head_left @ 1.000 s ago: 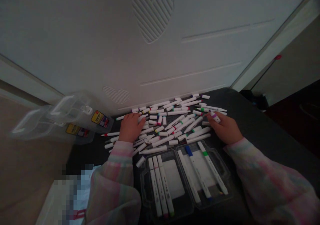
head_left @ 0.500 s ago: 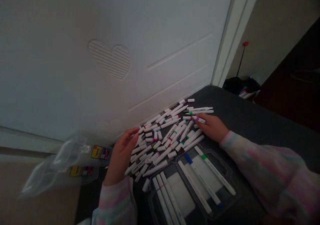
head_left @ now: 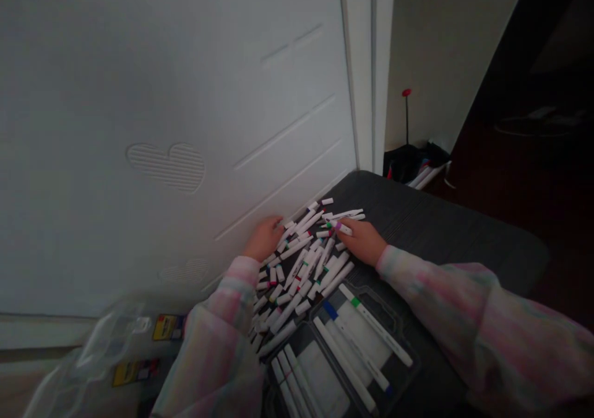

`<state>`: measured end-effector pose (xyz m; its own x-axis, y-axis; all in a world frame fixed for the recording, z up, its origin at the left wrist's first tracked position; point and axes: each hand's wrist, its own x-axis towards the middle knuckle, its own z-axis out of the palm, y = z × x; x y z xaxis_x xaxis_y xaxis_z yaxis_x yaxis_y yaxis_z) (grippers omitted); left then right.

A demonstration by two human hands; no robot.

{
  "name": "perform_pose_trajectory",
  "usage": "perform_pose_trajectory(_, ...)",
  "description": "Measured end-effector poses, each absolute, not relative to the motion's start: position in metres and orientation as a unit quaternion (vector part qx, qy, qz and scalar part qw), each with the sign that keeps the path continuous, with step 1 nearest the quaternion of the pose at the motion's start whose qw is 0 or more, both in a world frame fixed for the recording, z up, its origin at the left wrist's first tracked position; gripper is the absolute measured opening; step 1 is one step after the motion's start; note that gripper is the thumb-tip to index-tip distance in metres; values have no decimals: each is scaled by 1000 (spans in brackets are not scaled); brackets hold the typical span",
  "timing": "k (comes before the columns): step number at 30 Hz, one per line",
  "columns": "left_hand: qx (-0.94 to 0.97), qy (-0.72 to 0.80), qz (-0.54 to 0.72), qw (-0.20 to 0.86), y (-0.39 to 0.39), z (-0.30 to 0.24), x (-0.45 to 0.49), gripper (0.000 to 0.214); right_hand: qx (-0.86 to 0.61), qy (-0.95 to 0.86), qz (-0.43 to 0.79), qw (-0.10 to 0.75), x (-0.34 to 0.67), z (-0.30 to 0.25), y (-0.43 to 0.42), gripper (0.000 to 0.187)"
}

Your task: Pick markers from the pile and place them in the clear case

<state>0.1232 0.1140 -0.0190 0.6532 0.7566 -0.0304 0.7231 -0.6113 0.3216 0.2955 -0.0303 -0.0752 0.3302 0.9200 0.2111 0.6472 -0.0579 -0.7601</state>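
My right hand (head_left: 364, 243) is closed on a white marker (head_left: 344, 228) with a purple band, its tip end pointing left over the pile. At the far left edge of the pile, beside the door, my left hand (head_left: 265, 238) has its fingers a little apart, close to some loose caps; nothing shows in it. Between and below the hands lies a heap of white markers (head_left: 310, 263) and loose caps with coloured bands. A clear-lidded dark case (head_left: 408, 378) in front of the heap has several markers lying in its two compartments.
A white door (head_left: 260, 114) with heart reliefs stands right behind the heap. The dark grey table top (head_left: 445, 232) stretches to the right. Clear plastic packaging (head_left: 106, 343) with yellow labels is at the lower left. A dark bag (head_left: 408, 161) sits beyond the table.
My left hand has moved forward and right along the heap's door side, its forearm now covering the heap's left edge. My right hand still holds the purple-banded marker. The camera view has turned right.
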Motion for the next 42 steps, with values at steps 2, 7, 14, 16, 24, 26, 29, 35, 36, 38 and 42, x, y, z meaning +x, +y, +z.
perform_pose_trajectory(2,909,395,35,125,118,-31,131,26,-705,-554,168,410,296,-75,-30,21)
perform_pose_trajectory(7,934,352,-14,65,116,-48,145,24,-695,-563,171,414,295,-76,-30,20)
perform_pose_trajectory(14,938,343,-49,9,114,-49,144,26,-700,-555,171,416,294,-75,-30,18)
perform_pose_trajectory(16,940,337,-55,5,112,-48,142,26,-702,-550,173,417,294,-74,-30,18)
perform_pose_trajectory(24,956,287,-62,27,106,-39,124,31,-697,-550,179,424,294,-75,-31,21)
perform_pose_trajectory(26,958,279,-53,32,103,-36,123,32,-696,-551,179,424,294,-75,-30,21)
perform_pose_trajectory(29,961,272,-38,39,92,-33,127,31,-696,-551,180,423,295,-76,-31,22)
perform_pose_trajectory(35,967,251,-36,32,65,-38,150,24,-695,-552,177,424,295,-77,-31,21)
perform_pose_trajectory(36,967,252,-35,29,62,-40,153,23,-696,-552,177,424,295,-77,-31,21)
perform_pose_trajectory(38,965,259,-31,26,60,-42,157,21,-698,-552,175,422,295,-77,-31,21)
perform_pose_trajectory(42,962,271,-18,38,63,-46,157,16,-698,-554,176,419,296,-78,-30,22)
